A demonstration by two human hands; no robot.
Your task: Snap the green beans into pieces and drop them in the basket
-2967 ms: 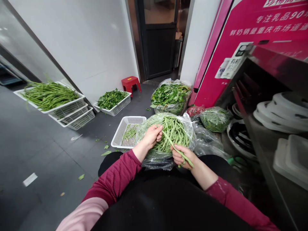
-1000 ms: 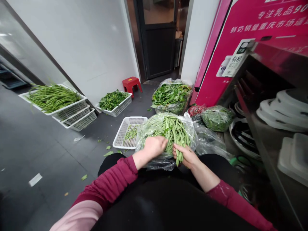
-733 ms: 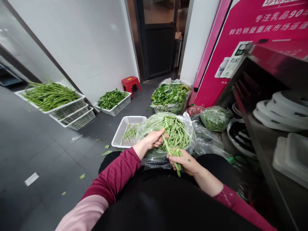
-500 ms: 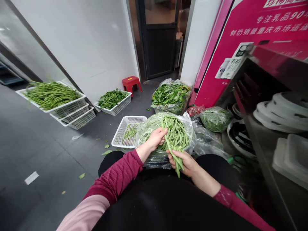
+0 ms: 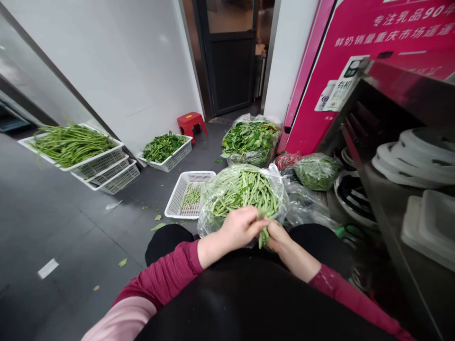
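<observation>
My right hand point(image 5: 279, 236) is closed around a small bunch of green beans point(image 5: 263, 237), whose ends stick out below the fingers. My left hand point(image 5: 242, 226) is closed too, its fingertips meeting the bunch at its upper end beside my right thumb; the bean ends there are blurred and partly hidden. Just beyond both hands sits a clear plastic bag point(image 5: 209, 192), open at the top and full of green beans point(image 5: 249, 187). Left of the bag, a white perforated basket point(image 5: 173, 201) holds a few short bean pieces point(image 5: 192, 195).
Stacked white baskets point(image 5: 117, 177) with long green stems point(image 5: 73, 144) stand far left. A basket of leafy greens point(image 5: 163, 148), a red stool point(image 5: 192, 124) and a bag of leaves point(image 5: 250, 139) lie ahead. A metal shelf point(image 5: 382, 199) with white lids point(image 5: 419, 156) rises at the right.
My left hand has come down and right from over the bag to meet my right hand at the bunch. My right hand still holds the beans. The view has shifted slightly.
</observation>
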